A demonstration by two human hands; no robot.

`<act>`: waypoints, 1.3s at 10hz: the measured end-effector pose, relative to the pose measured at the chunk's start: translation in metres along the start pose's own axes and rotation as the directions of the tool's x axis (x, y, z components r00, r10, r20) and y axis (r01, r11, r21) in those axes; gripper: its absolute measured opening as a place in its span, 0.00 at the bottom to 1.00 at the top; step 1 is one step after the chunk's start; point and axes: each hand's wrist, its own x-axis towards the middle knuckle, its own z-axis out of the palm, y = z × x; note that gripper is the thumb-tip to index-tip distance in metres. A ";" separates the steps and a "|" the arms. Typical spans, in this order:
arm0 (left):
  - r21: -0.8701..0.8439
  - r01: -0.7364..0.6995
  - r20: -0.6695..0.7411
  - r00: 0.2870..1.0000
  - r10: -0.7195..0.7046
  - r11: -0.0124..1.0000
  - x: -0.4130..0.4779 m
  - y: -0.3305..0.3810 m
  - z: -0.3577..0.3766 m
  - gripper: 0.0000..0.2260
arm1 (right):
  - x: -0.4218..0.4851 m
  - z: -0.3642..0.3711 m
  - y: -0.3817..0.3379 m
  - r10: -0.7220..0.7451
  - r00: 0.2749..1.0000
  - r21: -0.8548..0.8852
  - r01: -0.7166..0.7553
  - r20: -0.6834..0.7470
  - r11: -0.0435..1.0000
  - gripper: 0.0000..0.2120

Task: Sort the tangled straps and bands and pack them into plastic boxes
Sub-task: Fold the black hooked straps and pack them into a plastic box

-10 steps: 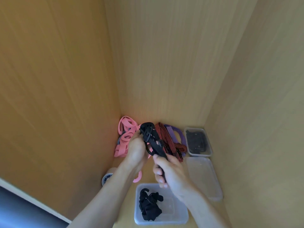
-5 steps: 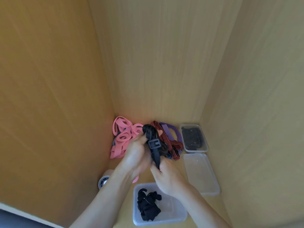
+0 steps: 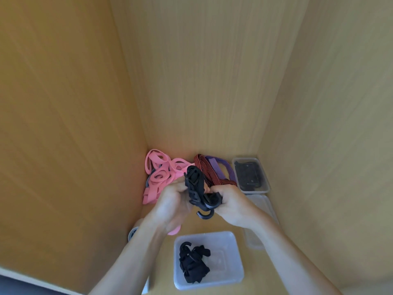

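Observation:
Both hands hold one black strap (image 3: pixel 196 189) with plastic buckles above the shelf floor. My left hand (image 3: pixel 171 204) grips its left side and my right hand (image 3: pixel 232 204) grips the bunched right end; a black hook hangs below between them. Behind lie a heap of pink bands (image 3: pixel 159 177), a red-and-black striped strap (image 3: pixel 207 171) and a purple strap (image 3: pixel 221 167). In front of my hands, a clear plastic box (image 3: pixel 231 273) holds another folded black strap (image 3: pixel 192 264).
A second clear box (image 3: pixel 266 187) with a dark item sits in the back right corner, with an empty clear lid or box (image 3: pixel 265 209) in front of it. A roll of tape (image 3: pixel 133 232) lies by the left wall. Wooden walls close in on three sides.
My hands have drawn the black strap nearer and bunched it; the right hand now holds the folded end and the hook dangles below.

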 end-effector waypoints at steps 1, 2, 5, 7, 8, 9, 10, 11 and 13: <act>0.132 0.025 0.073 0.997 -0.035 0.991 0.001 -0.001 -0.007 0.07 | -0.009 -0.004 -0.001 -0.036 0.999 0.012 0.036 0.008 0.999 0.10; 0.269 0.034 0.036 0.998 -0.045 0.963 0.003 -0.007 -0.009 0.12 | -0.017 0.001 -0.003 -0.057 0.998 0.074 0.055 0.024 0.996 0.09; 0.572 0.021 0.005 1.000 -0.029 0.820 0.006 -0.006 -0.019 0.10 | -0.027 -0.015 -0.017 0.008 0.963 0.359 -0.108 0.269 0.927 0.23; 0.776 0.037 0.023 0.996 -0.088 0.630 0.006 -0.014 -0.021 0.08 | -0.018 -0.003 -0.020 0.005 0.982 0.269 -0.057 0.189 0.961 0.21; 0.763 0.052 0.023 0.994 -0.107 0.645 0.001 -0.016 -0.020 0.13 | -0.016 0.003 -0.016 -0.003 0.986 0.262 -0.042 0.170 0.964 0.18; 0.835 0.024 -0.008 0.999 -0.031 0.550 0.001 -0.023 -0.020 0.09 | -0.014 0.004 -0.007 0.051 0.994 0.269 -0.074 0.094 0.960 0.12; 0.878 -0.009 -0.066 0.988 0.141 0.478 0.002 -0.034 -0.017 0.05 | -0.017 0.007 -0.009 0.145 0.989 0.372 -0.121 -0.039 0.920 0.19; 0.848 0.012 -0.176 0.950 0.259 0.531 0.006 -0.044 -0.012 0.07 | -0.023 0.020 -0.018 0.179 0.954 0.337 -0.092 -0.239 0.937 0.10; 0.638 0.078 -0.411 0.875 0.254 0.766 0.014 -0.056 -0.015 0.06 | -0.043 0.046 -0.034 0.031 0.899 0.096 0.012 -0.437 0.995 0.12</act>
